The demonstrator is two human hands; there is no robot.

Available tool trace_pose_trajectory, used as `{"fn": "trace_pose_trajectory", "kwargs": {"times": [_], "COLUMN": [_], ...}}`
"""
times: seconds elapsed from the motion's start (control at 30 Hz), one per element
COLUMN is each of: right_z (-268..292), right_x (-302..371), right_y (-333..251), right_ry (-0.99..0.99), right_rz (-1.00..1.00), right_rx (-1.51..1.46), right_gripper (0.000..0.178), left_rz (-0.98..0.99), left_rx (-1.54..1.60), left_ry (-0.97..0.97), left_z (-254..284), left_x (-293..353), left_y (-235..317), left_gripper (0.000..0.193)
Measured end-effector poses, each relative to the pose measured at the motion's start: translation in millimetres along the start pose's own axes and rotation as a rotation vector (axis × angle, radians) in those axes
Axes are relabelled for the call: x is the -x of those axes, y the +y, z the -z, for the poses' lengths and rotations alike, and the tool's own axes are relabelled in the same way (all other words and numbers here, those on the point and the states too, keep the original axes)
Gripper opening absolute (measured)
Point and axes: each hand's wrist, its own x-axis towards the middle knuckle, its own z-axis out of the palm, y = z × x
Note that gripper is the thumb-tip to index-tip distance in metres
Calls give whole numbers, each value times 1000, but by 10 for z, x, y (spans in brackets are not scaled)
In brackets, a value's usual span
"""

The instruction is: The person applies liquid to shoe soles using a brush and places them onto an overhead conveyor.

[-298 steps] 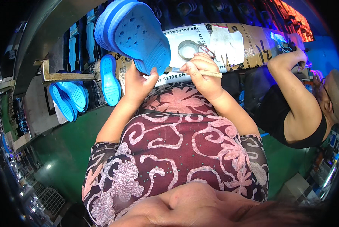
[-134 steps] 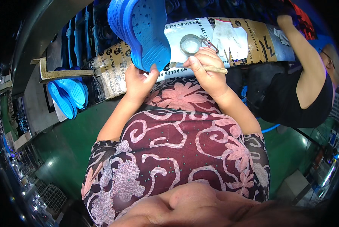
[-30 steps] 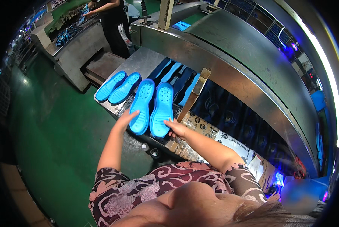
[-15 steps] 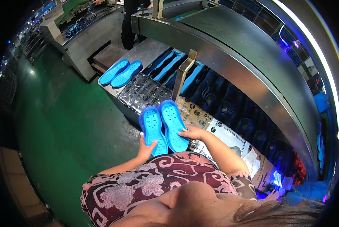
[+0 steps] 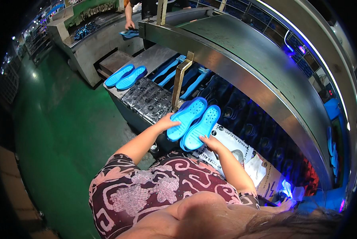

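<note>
A pair of bright blue shoe soles is in my hands, inner faces up, dotted with small hollows at the far ends. My left hand (image 5: 167,122) grips the near end of the left shoe sole (image 5: 189,114), thumb on top. My right hand (image 5: 211,142) pinches the right shoe sole (image 5: 202,128) near its heel; the fingers beneath are hidden. The soles lie side by side, tilted to the right, over the edge of the conveyor. Another pair of blue soles (image 5: 131,78) rests on the far left end of the metal ledge.
A curved metal rail (image 5: 242,67) borders the dark conveyor (image 5: 242,115), where blue pieces lie. An upright bracket (image 5: 180,79) stands beyond my left hand. Black plastic wrap (image 5: 148,97) and printed sheets (image 5: 234,147) cover the ledge. Another person's hand (image 5: 129,24) holds a blue piece.
Both hands have carried the pair of soles right and away from my body, toward the conveyor, turning their far ends to the right. Another person's hand with a blue piece has come into view.
</note>
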Motion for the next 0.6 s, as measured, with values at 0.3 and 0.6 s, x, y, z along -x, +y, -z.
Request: {"fn": "trace_pose_trajectory", "kwargs": {"times": [0.3, 0.6], "right_z": [275, 578], "right_x": [263, 1373], "right_y": [328, 817], "right_ry": [362, 1023], "right_rz": [162, 338], "right_rx": [321, -859], "right_gripper": [54, 40], "left_rz": [-474, -428], "left_rx": [-728, -967], "left_ry": [653, -69], "left_z": [-208, -697], "left_x": [308, 409], "left_y": [381, 556], "left_gripper": [60, 22]}}
